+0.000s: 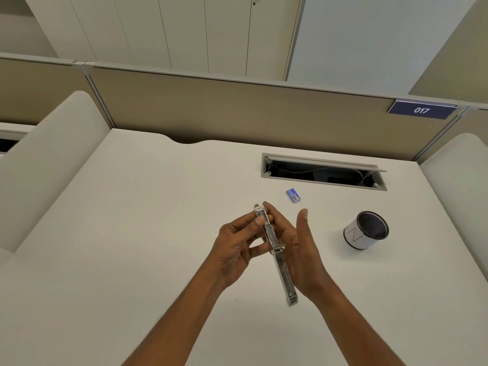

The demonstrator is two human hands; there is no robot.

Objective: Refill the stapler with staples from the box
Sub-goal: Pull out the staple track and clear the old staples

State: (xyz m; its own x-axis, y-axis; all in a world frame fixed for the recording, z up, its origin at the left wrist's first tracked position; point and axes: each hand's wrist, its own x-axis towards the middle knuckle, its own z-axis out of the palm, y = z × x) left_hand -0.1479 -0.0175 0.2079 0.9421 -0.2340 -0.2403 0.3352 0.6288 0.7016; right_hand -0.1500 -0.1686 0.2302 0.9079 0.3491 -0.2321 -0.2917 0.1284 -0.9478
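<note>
Above desk (126, 247) | stapler (286, 281) unfolded, axis far-to-near | left hand (235, 249) pinches far end | right hand (301, 257) flat, seemingly touching

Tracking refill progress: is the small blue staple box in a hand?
No, the small blue staple box lies untouched on the white desk, beyond the silver metal stapler.

head cam | fwd+down over desk (132, 233) | near, stapler (286, 282) mid-frame | 1 view only

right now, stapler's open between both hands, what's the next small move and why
Probably free the right hand and reach for the staple box: the stapler is swung open, the left hand pinches it, and the box lies untouched on the desk.
</note>
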